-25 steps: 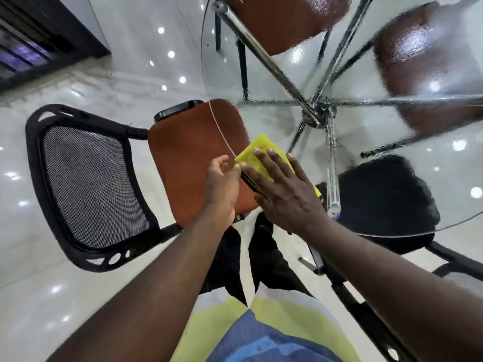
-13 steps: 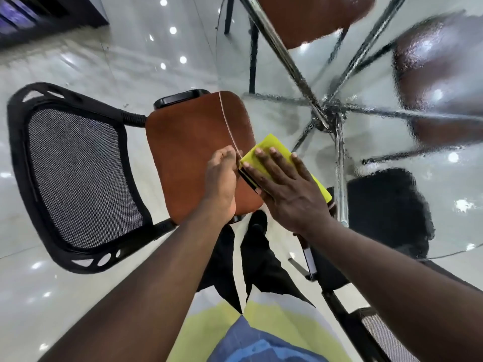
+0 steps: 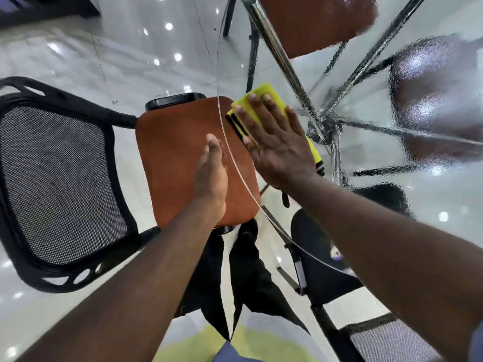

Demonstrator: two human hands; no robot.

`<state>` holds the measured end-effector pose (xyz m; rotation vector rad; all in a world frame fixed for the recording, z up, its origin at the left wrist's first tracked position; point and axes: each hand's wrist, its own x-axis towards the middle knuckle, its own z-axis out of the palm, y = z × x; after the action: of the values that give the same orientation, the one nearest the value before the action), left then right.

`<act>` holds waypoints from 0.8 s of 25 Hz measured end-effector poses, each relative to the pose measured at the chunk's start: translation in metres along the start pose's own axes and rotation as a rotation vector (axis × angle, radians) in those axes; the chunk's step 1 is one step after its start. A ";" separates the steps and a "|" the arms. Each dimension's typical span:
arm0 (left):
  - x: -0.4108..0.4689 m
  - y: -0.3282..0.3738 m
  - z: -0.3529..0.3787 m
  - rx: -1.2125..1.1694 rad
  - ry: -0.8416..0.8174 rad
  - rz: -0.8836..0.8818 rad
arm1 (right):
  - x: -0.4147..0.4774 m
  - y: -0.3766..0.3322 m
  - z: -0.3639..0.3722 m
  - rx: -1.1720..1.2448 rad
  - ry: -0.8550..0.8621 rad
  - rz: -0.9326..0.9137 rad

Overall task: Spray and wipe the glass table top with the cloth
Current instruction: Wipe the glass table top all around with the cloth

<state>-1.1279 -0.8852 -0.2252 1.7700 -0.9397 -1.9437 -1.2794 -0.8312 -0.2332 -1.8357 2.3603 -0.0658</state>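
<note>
Material: yellow microfibre cloth (image 3: 264, 105), folded, black trim. Soft, light, limp, and likely to slide easily on the wet glass table top (image 3: 366, 158), so flat palm pressure beats a pinch. Right hand (image 3: 277, 145) lies flat on it, fingers straight, nothing curled. The cloth sits under fingers and palm, far corner poking past the fingertips, just inside the rim. Left hand (image 3: 211, 173) is straight-fingered and empty at the glass edge, above the orange chair seat (image 3: 177, 158). Contact unclear.
</note>
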 end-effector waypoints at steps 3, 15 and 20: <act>-0.003 0.000 0.003 0.114 -0.022 0.060 | 0.001 0.013 -0.003 0.003 0.006 0.113; 0.000 -0.007 -0.007 0.681 -0.072 0.292 | -0.046 -0.019 0.008 0.011 0.006 -0.051; -0.007 -0.016 0.009 0.931 -0.030 0.521 | -0.016 0.050 0.001 -0.005 0.049 0.152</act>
<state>-1.1332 -0.8669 -0.2304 1.6022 -2.2912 -1.2545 -1.3235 -0.8031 -0.2390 -1.6684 2.5274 -0.0895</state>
